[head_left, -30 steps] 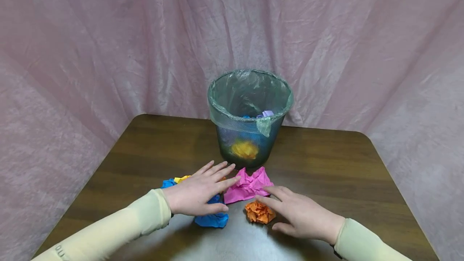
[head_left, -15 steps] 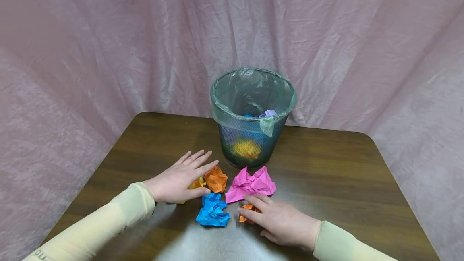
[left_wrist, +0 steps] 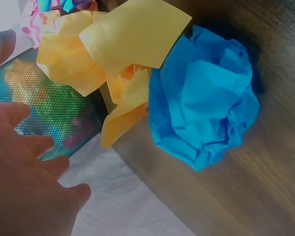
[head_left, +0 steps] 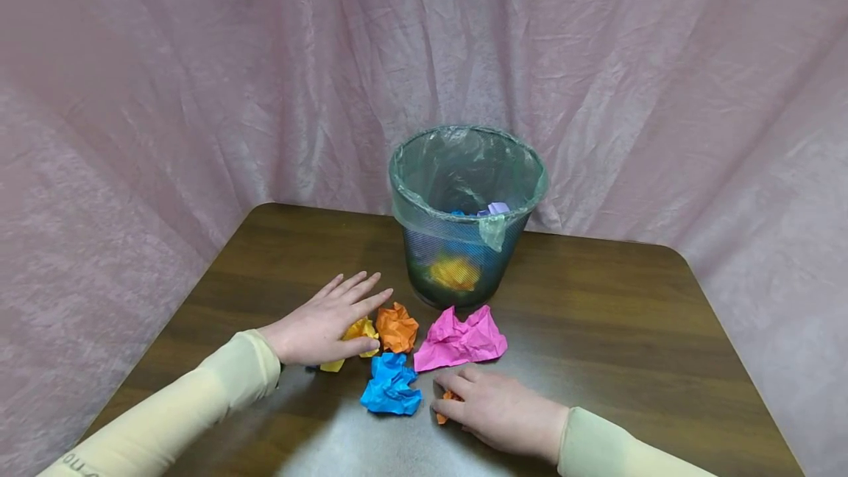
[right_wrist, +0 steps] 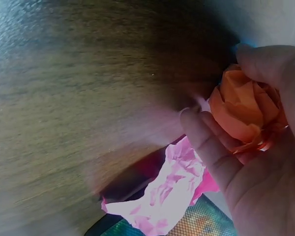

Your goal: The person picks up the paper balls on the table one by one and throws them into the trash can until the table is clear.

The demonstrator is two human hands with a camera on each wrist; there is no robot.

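Observation:
My right hand (head_left: 503, 411) curls its fingers and thumb round a crumpled orange paper ball (right_wrist: 243, 108) low over the table's near side. Spread and nearly straight, the fingers of my left hand (head_left: 318, 326) hover over crumpled yellow paper (head_left: 361, 333), partly covering it. A blue crumpled paper (left_wrist: 206, 98) lies under that hand beside the yellow one in the left wrist view; the head view mostly hides it. Between the hands are another blue crumpled paper (head_left: 391, 386) and a second orange ball (head_left: 396, 327). Crumpled pink paper (head_left: 461, 338) lies just beyond my right hand.
A mesh wastebasket (head_left: 424, 238) with a clear liner stands behind the papers. Yellow, blue and lilac papers show inside it. The brown wooden table (head_left: 596, 300) has rounded back corners, and a pink curtain (head_left: 199, 94) hangs behind it.
My left hand has drawn back leftward, uncovering the orange ball and the front blue paper. My right hand has moved left and closed its fingers round the near orange ball.

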